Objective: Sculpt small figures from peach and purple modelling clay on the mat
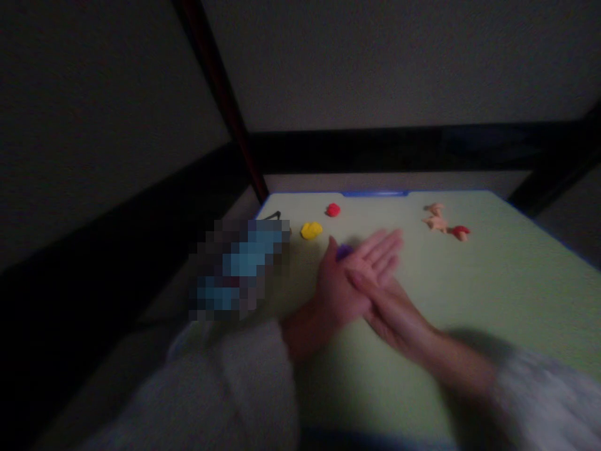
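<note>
My left hand [345, 289] and my right hand [399, 316] are pressed together over the middle of the table. On the left hand, the thumb points up and the fingers stretch out flat toward the upper right, apart from one another. My right hand lies across the left palm with its thumb on top; its other fingers are mostly hidden and blurred. Whether anything sits between the palms is hidden. A purple lump [344, 252] shows just behind the left thumb, partly covered by the hands. Beyond it lies a yellow lump [311, 230], soft-looking like modelling dough.
A small red lump [333, 210] rests near the far edge. Several peach-coloured pieces [436, 223] and a red-and-peach piece [461, 233] lie at the back right. A pixelated blue object [251, 257] is on the left. The pale table [498, 282] has a blue rim; a wall stands behind.
</note>
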A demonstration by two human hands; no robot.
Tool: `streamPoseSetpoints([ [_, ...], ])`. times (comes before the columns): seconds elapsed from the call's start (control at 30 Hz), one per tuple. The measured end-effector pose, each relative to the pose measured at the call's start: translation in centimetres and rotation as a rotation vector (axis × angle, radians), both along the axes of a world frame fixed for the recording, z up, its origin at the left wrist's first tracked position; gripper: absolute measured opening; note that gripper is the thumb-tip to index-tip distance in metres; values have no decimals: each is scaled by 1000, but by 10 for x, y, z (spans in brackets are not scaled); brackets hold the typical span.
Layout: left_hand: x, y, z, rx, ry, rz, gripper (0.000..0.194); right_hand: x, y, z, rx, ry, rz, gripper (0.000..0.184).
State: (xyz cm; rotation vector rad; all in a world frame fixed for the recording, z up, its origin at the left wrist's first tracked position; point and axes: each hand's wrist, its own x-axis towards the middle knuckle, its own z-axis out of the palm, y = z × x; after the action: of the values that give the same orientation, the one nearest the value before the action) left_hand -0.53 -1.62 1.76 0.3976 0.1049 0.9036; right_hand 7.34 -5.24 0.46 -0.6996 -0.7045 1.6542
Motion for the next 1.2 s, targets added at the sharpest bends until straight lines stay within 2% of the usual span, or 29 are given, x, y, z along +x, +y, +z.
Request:
streamPoseSetpoints([
  [0.13,-1,-1,4,-31,43,20,78,0,-2,3,-22,15,37,47],
  [0.43,0,-3,7,-77,43,12,77,0,-4,3,9,-1,19,46],
  [0.83,0,-3,8,-37,55,-11,78,-1,-5,4,25,-39,-44,43],
  [1.0,-1,-1,5,-13,37,-33,80,0,-3,0,20,-15,-7,43],
  [1.2,-4,1,4,-4,47,-21,79,5,2,-5,-51,29,75,27],
])
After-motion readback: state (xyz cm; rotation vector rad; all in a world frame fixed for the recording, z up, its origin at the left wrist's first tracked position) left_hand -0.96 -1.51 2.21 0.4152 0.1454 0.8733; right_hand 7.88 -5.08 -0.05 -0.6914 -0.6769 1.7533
